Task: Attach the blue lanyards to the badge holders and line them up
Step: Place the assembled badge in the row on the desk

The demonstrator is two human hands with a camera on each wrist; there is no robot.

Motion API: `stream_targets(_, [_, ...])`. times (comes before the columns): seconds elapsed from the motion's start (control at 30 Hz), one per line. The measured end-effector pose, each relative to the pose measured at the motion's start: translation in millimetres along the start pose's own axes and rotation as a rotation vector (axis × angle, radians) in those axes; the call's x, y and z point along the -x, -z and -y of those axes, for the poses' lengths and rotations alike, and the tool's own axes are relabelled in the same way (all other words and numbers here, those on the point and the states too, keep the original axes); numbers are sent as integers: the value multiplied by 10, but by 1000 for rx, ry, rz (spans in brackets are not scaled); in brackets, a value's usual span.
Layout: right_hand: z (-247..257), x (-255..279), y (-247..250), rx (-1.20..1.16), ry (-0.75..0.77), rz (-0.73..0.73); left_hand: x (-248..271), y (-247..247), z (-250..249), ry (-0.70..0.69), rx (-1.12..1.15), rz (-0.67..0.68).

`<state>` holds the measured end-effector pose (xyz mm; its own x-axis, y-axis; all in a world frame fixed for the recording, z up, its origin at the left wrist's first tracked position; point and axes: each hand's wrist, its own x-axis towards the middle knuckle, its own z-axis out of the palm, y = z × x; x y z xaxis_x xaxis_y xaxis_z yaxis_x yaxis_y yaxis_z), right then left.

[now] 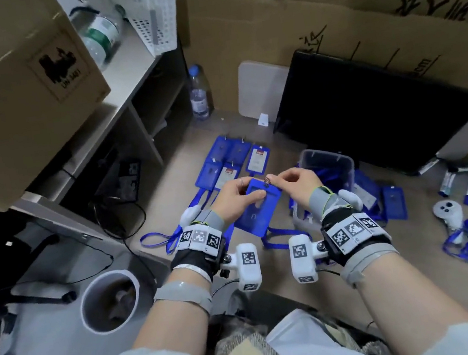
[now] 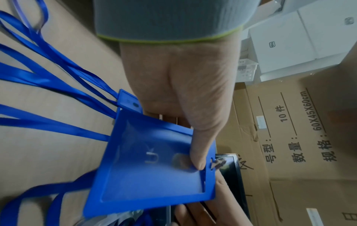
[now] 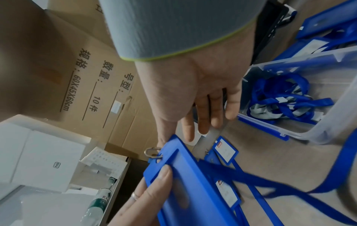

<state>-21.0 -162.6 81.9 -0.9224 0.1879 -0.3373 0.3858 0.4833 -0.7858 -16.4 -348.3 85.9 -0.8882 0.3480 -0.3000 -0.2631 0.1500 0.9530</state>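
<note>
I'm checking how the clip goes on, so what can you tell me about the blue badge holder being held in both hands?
The badge holder is a flat rectangle of solid blue plastic with a raised frame around a recessed window and a punched slot at its top edge. It is held up above the floor, tilted. The left hand holds it, thumb across the face. The right hand pinches a metal ring at the slot; it looks threaded through. A blue lanyard trails below.

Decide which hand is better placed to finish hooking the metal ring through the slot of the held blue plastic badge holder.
Right. The right hand already pinches the metal ring at the slot in the blue plastic badge holder, while the left hand grips the holder's body and steadies it, so it probably should stay put.
</note>
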Motion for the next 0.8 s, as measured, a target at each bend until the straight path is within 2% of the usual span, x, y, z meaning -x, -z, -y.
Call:
stream_targets(0.17, [226, 32, -192, -39, 128, 50, 2, 188, 65, 56, 11, -16])
stream_targets(0.33, [274, 7, -304, 17, 121, 77, -20, 312, 98, 67, -62, 10])
stream_targets(0.43, [263, -71, -374, 36, 135, 89, -29, 312, 88, 101, -21, -31])
stream_targets(0.63, [290, -245, -464, -100, 95, 16, -58, 295, 134, 182, 185, -16])
stream_targets(0.8, [183, -341, -438, -302, 0, -56, 7, 215, 118, 224, 155, -21])
